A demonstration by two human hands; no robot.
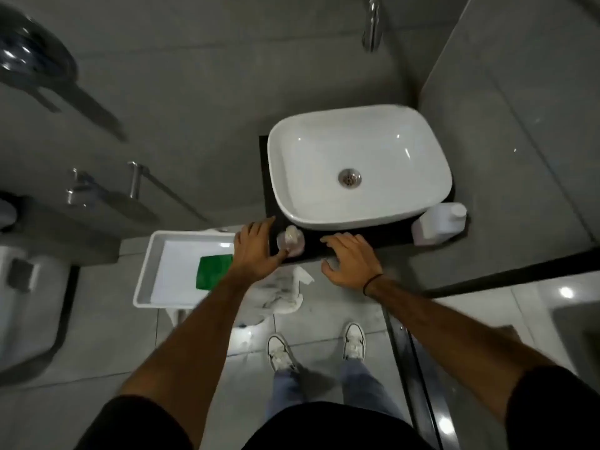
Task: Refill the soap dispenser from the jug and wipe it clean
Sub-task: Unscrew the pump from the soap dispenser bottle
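Two hands are held at the dark surface [373, 237] before the sink [292, 203]. The left hand [256, 251] is spread open, thumb touching the soap dispenser [290, 240]. The right hand [350, 259] is open and empty; the jug [438, 227] is left well apart.

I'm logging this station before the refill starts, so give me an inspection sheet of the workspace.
Surface: dark counter under white basin.
Job's things: soap dispenser at counter front; white jug at right corner; crumpled cloth below counter edge.
Clutter: white tray holding green sponge.
Grippers: left hand open beside dispenser; right hand open, empty, at counter edge.
Cables: nothing seen.
Surroundings: grey tiled walls, wall tap, toilet at left.
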